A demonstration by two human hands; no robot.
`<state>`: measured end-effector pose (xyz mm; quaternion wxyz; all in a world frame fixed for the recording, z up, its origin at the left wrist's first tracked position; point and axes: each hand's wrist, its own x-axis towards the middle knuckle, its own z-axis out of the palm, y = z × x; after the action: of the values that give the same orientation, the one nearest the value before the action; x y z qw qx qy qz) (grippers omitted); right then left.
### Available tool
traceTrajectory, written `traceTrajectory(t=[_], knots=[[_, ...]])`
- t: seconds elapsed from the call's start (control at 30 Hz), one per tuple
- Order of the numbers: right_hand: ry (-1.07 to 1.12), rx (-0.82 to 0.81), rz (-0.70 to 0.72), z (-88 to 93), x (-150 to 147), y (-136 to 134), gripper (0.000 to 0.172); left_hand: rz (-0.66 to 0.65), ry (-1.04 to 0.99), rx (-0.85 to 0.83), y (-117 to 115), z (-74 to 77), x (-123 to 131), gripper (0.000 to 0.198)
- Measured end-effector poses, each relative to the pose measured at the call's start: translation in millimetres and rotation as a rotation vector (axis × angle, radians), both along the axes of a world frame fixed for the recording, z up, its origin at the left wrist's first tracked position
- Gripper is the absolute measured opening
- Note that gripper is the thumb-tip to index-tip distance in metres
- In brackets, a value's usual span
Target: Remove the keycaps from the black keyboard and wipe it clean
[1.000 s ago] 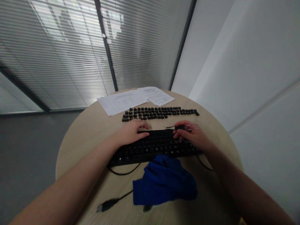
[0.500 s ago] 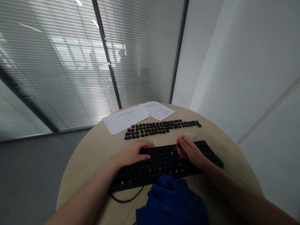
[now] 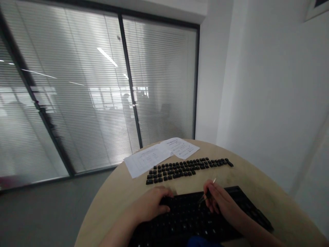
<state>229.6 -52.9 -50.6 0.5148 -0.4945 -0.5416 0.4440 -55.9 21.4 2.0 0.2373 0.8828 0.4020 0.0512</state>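
A black keyboard [image 3: 231, 219] lies across the near part of a round wooden table [image 3: 123, 192]. My left hand [image 3: 150, 206] rests on the keyboard's left half, fingers curled down onto it. My right hand [image 3: 221, 200] is over the keyboard's middle, fingers pinched round a thin metal tool [image 3: 209, 188] whose tip points down at the keys. Rows of loose black keycaps [image 3: 187, 167] are laid out on the table just beyond the keyboard.
Two printed paper sheets [image 3: 159, 156] lie at the table's far edge. Behind the table stands a glass wall with blinds [image 3: 89, 96]; a white wall [image 3: 269, 85] is on the right. A strip of blue cloth [image 3: 203, 242] shows at the bottom edge.
The view has tilted upward, so table and hands sit lower in frame and the blue cloth is nearly out of sight. My right hand's dark object is gone; it now pinches the thin tool.
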Motion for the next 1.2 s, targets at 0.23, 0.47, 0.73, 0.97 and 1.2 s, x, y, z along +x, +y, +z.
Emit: traceTrajectory(t=[0.23, 0.47, 0.73, 0.97, 1.2], knots=[[-0.098, -0.038, 0.022, -2.0, 3.1, -0.8, 0.072, 0.023, 0.011, -0.001, -7.3, 7.1, -1.5, 0.045], [-0.116, -0.015, 0.043, -5.4, 3.4, -2.7, 0.069, 0.030, -0.055, 0.055, -9.2, 7.5, 2.2, 0.032], [-0.182, -0.038, 0.032, -8.4, 4.1, -2.5, 0.073, 0.011, -0.116, 0.081, -15.0, 12.1, 12.3, 0.023], [-0.192, -0.074, 0.022, -11.2, 6.8, -2.8, 0.073, -0.047, -0.069, 0.058, -11.7, 4.6, 11.2, 0.025], [-0.216, -0.066, 0.022, -12.3, 7.5, -2.3, 0.071, -0.024, -0.067, 0.061, -10.5, 4.4, 9.6, 0.027]])
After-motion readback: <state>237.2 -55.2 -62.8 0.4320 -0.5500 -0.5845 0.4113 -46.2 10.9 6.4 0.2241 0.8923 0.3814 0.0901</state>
